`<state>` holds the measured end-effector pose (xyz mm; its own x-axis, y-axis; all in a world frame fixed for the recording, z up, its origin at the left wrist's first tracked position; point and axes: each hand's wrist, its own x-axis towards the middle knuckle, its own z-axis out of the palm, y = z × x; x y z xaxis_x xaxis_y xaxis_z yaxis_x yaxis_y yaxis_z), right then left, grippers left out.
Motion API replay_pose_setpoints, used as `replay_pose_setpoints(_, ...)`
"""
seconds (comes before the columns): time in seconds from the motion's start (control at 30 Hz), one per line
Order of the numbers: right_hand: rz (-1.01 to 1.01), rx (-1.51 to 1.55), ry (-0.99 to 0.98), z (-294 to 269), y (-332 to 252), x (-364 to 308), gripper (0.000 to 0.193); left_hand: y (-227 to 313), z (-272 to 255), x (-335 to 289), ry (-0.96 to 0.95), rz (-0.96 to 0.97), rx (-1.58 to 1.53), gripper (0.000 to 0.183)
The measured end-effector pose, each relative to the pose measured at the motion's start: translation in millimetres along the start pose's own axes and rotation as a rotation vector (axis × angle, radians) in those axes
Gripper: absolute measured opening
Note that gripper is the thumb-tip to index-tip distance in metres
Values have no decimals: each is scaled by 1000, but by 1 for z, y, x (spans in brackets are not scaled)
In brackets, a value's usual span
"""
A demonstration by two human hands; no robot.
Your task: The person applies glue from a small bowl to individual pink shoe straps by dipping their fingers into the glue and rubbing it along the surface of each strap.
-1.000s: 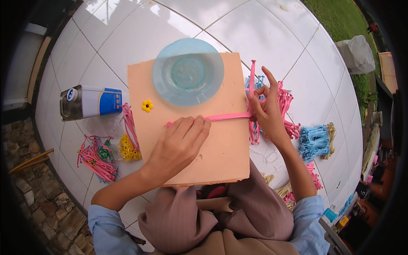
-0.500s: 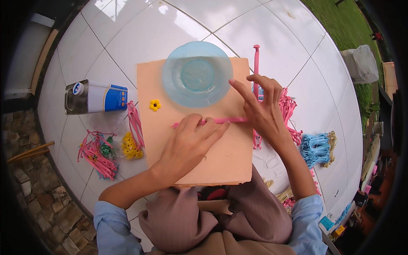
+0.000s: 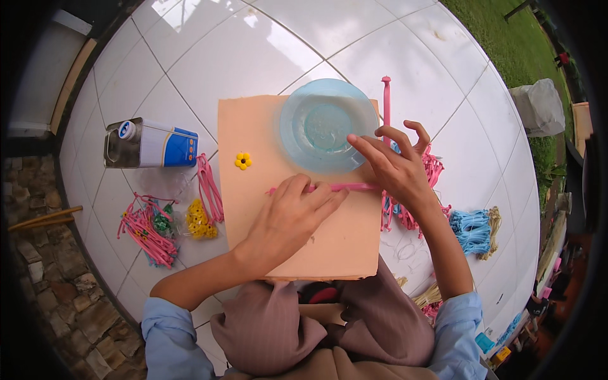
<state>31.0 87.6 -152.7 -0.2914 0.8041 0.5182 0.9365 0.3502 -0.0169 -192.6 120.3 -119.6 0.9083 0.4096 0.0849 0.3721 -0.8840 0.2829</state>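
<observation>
The left hand pinned the pink strip to the peach board, apparently for steadiness; the right hand spread wide by the translucent blue plate.

white floor tiles gleam beside green grass

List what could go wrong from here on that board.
The translucent blue round dish juts past the far edge of the flat peach-coloured board, and the right hand is close to its rim; a nudge might tip it.

The small yellow flower-shaped piece looks loose; a careless sweep could knock it away.

The thin pink strip under the left hand might slip.
</observation>
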Motion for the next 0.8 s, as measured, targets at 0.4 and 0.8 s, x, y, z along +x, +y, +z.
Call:
replay_pose_setpoints(0.4,59,43,-108,-14,0,2,51,-1,0,-1,-23,-2,-31,49)
replay_pose_setpoints(0.8,93,61,-142,-14,0,3,47,-1,-2,0,-34,4,-18,48)
